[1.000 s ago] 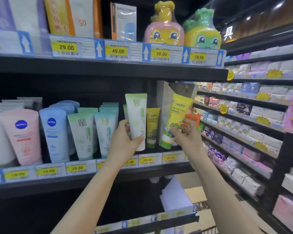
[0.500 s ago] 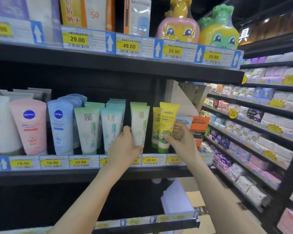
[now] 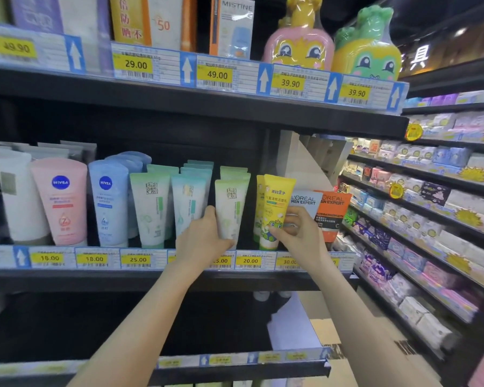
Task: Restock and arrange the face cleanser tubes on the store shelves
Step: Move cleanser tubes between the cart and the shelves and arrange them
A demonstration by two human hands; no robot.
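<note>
My left hand [image 3: 201, 241] grips a pale green-and-white cleanser tube [image 3: 231, 208] that stands upright at the front of its row on the middle shelf [image 3: 95, 277]. My right hand [image 3: 296, 233] holds a yellow tube with a cartoon frog [image 3: 275, 208], upright at the shelf's front beside another yellow tube behind it. To the left stand more green tubes [image 3: 150, 208], teal-topped tubes [image 3: 189, 202], a blue Nivea tube [image 3: 109, 202] and a pink Nivea tube [image 3: 62, 199].
Grey [image 3: 305, 202] and orange [image 3: 333, 210] L'Oreal tubes stand right of my right hand. Price tags [image 3: 249, 261] line the shelf edge. The upper shelf [image 3: 207, 107] carries boxes and two cartoon bottles [image 3: 299, 37]. A side aisle of packets [image 3: 430, 219] runs off to the right.
Both tubes came down from raised, tilted positions and now stand upright on the shelf front. My hands lowered with them and still hold them.
</note>
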